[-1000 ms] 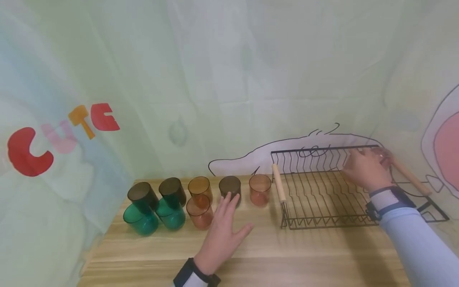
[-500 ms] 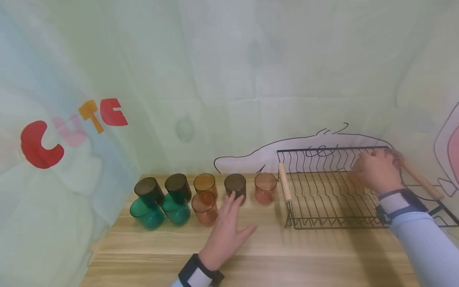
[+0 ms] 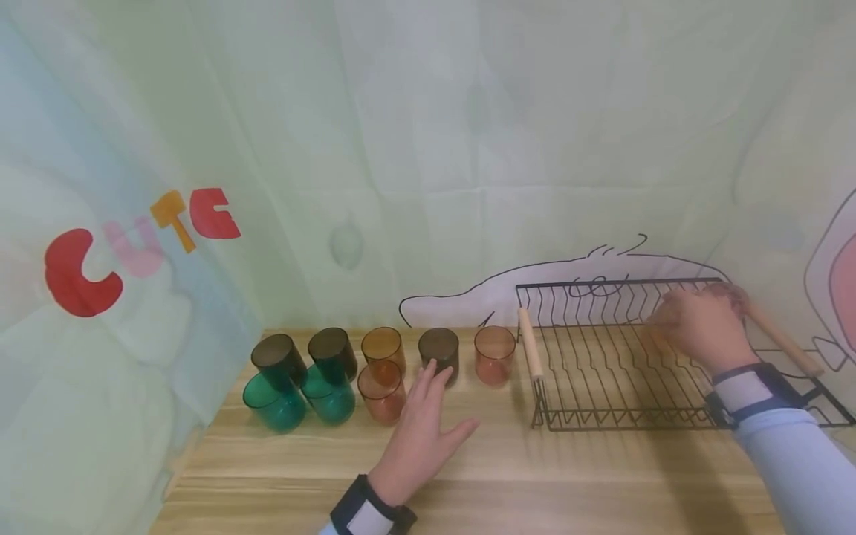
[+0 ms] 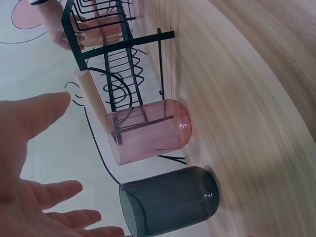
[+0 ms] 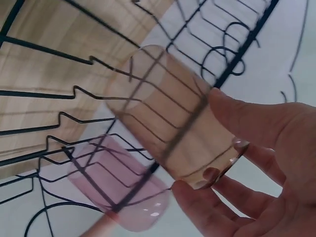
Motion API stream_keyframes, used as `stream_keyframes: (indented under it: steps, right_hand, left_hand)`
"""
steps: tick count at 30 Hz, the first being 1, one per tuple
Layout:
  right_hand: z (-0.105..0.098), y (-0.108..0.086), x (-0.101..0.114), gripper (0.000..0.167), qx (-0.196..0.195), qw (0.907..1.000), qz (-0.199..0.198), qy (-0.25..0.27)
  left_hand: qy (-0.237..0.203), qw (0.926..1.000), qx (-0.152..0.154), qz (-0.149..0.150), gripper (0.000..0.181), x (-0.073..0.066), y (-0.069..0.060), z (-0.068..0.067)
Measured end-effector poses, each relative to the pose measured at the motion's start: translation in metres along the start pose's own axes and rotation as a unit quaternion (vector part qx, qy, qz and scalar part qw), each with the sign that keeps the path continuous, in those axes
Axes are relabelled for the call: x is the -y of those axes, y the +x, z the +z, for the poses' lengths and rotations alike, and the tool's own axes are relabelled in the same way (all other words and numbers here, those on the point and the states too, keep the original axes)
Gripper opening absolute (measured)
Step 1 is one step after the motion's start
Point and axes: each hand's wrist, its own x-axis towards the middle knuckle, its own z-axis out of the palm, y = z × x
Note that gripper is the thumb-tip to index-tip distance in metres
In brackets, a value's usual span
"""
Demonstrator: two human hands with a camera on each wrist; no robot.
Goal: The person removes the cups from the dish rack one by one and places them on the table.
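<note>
My right hand (image 3: 705, 331) is over the right part of the black wire dish rack (image 3: 602, 427). Its thumb and fingers grip an amber glass (image 5: 163, 118) near one end, and that glass is against the rack's wires. Beside it in the rack is a pink glass (image 5: 118, 182). My left hand (image 3: 414, 442) has its fingers spread over the table, holding nothing. In the head view its fingertips overlap a dark grey glass (image 3: 438, 349); I cannot tell whether they touch. Another pink glass (image 4: 150, 132) stands between that grey glass and the rack.
Left of my left hand are two dark glasses (image 3: 270, 357), two teal glasses (image 3: 277, 409), an amber glass (image 3: 384, 349) and a pink glass (image 3: 381, 397). The rack has wooden handles (image 3: 530, 342) at its ends. A printed cloth (image 3: 414, 148) hangs behind the wooden table (image 3: 508, 475).
The head view has shifted slightly. My right hand keeps gripping the amber glass at the rack in nearly the same place, and my left hand stays by the grey glass.
</note>
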Motion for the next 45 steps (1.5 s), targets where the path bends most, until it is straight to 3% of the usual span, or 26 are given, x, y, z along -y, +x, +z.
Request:
stream_keyframes:
  steps: [4, 8, 13, 20, 23, 27, 30, 36, 38, 44, 45]
  right_hand:
    - [-0.007, -0.010, 0.009, 0.019, -0.061, 0.9966, -0.046, 0.032]
    - [-0.017, -0.021, 0.027, 0.043, -0.106, 0.9888, -0.066, 0.082]
    - [-0.026, -0.037, 0.056, 0.067, -0.146, 0.9738, -0.074, 0.158]
    - [-0.019, -0.056, 0.097, 0.069, -0.193, 0.9441, -0.075, 0.256]
    - [-0.012, -0.064, 0.113, 0.069, -0.187, 0.9314, -0.068, 0.305]
    - [-0.005, -0.074, 0.133, 0.071, -0.174, 0.9144, -0.050, 0.362]
    - [0.000, -0.081, 0.146, 0.072, -0.157, 0.8973, -0.039, 0.410]
    - [0.014, -0.096, 0.172, 0.071, -0.102, 0.8654, -0.020, 0.490]
    - [0.019, -0.100, 0.180, 0.070, -0.072, 0.8477, -0.018, 0.525]
    - [0.032, -0.106, 0.199, 0.070, 0.012, 0.7834, 0.005, 0.621]
    - [0.034, -0.107, 0.201, 0.070, 0.019, 0.7800, 0.009, 0.625]
  left_hand:
    - [-0.008, 1.0000, -0.003, 0.004, 0.080, -0.001, 0.000, -0.002]
    - [-0.027, 0.9996, 0.003, -0.005, 0.082, -0.002, 0.000, -0.003]
    - [-0.091, 0.9955, 0.007, -0.025, 0.086, -0.003, 0.003, -0.006]
    - [-0.182, 0.9813, -0.011, -0.062, 0.090, -0.004, 0.007, -0.011]
    - [-0.232, 0.9696, -0.022, -0.074, 0.091, -0.006, 0.008, -0.013]
    - [-0.304, 0.9480, -0.030, -0.090, 0.091, -0.008, 0.012, -0.016]
    - [-0.339, 0.9346, -0.030, -0.104, 0.088, -0.012, 0.013, -0.018]
    - [-0.382, 0.9166, -0.009, -0.116, 0.079, -0.022, 0.014, -0.022]
    - [-0.397, 0.9108, 0.000, -0.114, 0.078, -0.026, 0.015, -0.022]
    - [-0.437, 0.8916, 0.024, -0.116, 0.076, -0.032, 0.018, -0.024]
    - [-0.445, 0.8877, 0.026, -0.116, 0.076, -0.033, 0.018, -0.024]
